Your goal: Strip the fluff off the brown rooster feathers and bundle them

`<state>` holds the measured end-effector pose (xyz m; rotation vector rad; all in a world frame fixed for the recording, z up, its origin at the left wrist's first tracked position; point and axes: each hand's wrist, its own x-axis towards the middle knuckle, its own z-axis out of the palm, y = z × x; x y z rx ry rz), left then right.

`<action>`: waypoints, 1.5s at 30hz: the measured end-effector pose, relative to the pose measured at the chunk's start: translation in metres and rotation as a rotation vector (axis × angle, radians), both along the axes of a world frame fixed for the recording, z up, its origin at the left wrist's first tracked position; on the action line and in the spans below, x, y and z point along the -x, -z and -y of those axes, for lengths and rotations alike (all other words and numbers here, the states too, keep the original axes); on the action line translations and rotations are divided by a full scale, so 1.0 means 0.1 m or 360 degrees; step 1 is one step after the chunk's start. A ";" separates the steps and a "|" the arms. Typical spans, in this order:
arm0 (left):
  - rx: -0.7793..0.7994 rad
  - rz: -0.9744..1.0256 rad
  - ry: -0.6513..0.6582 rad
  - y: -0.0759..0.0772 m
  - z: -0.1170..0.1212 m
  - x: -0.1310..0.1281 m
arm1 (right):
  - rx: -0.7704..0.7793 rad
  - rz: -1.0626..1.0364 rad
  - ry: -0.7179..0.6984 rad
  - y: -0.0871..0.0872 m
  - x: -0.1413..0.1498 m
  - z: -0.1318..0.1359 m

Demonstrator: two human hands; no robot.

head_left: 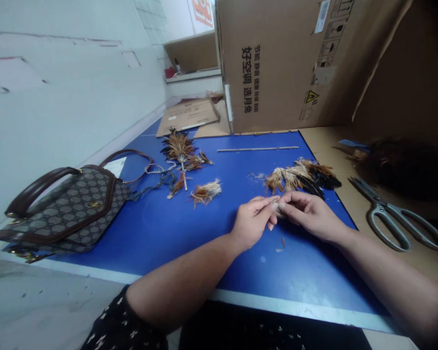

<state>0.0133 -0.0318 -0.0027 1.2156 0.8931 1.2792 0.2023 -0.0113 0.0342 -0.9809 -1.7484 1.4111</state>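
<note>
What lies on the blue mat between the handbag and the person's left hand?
In the head view, a small tuft of feathers lies on the blue mat between the handbag and the left hand; otherwise bare mat.

four feather bunches (302, 177), one handbag (63, 211), one scissors (399, 216), one stick (257, 148)

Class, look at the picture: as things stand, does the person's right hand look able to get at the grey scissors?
Probably yes. The scissors lie in the open on the brown board to the right of the right hand, with nothing between them. That hand is busy, though, pinching a small feather piece together with the left hand.
</note>
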 end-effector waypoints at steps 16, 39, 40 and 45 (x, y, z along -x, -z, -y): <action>0.0062 0.0214 -0.0089 -0.03 -0.07 0.06 | -0.0272 0.0261 0.0285 0.08 -0.31 -0.21; -0.0901 -0.0590 -0.0549 -0.08 -0.06 0.17 | -0.1075 0.1003 -0.0069 0.14 -0.32 -0.22; -0.0939 -0.0649 -0.0501 -0.06 -0.05 0.16 | -0.1069 0.0955 -0.0052 0.13 -0.30 -0.20; -0.0957 -0.0847 -0.0259 0.04 -0.01 0.12 | -0.1008 0.0752 -0.0061 0.10 -0.21 -0.12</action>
